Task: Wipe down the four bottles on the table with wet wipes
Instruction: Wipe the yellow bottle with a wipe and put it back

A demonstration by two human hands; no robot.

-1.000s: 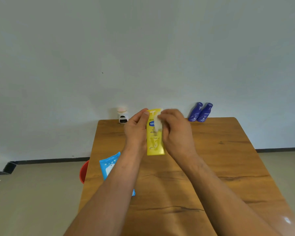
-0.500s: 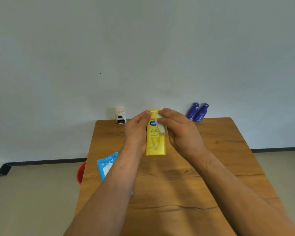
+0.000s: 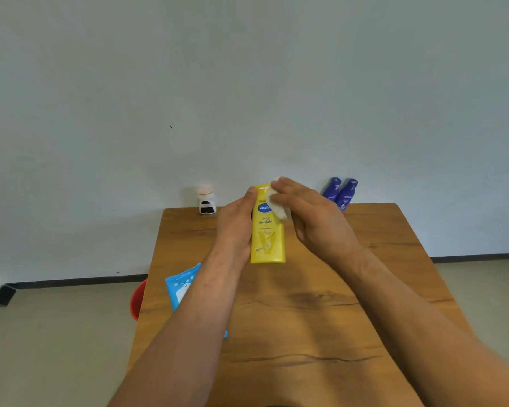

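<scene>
The left hand (image 3: 235, 227) grips the glossy, flat-sided yellow Vaseline bottle (image 3: 267, 239) upright over the wood-grain worktop (image 3: 306, 318); the right hand (image 3: 315, 221) pinches a soft white wipe (image 3: 278, 205), now higher, by the cap.

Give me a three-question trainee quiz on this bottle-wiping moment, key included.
1. True or false: the left hand grips the yellow bottle.
2. Where is the white wipe? A: held against the bottle's upper part by the right hand; B: pinched in the left hand; C: lying loose, untouched.
3. Fill in: ___ purple bottles stand at the far edge of the table.
Key: 1 true; 2 A; 3 two.
</scene>
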